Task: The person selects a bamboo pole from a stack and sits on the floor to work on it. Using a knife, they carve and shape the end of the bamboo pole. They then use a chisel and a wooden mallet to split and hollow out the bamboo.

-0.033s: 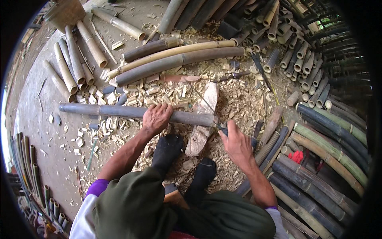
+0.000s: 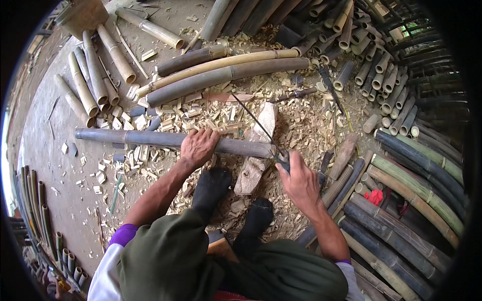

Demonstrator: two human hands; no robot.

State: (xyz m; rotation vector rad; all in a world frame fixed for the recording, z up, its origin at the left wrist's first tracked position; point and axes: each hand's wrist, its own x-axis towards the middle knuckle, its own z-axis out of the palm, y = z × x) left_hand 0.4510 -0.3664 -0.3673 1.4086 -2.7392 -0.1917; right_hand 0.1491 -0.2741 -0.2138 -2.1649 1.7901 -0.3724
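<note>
Bamboo pole point(image 2: 168, 141), grasped by left hand point(image 2: 199, 148); thin tool point(image 2: 262, 128), apparently bladed, clasped in right hand point(image 2: 300, 178); pale block point(image 2: 249, 176) between.

Left hand point(image 2: 197, 148) sits palm-down, fingers point(image 2: 207, 134) curled over; right hand point(image 2: 300, 179) is clenched; both forearms point(image 2: 159, 198) angle inward from below.

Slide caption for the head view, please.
Left hand on a dark bamboo pole over a pale block; right hand holding a thin-bladed tool at the pole's end.

Scattered pale chips point(image 2: 221, 113) and cut bamboo poles point(image 2: 149, 27) lie on the grey floor point(image 2: 52, 168).
</note>
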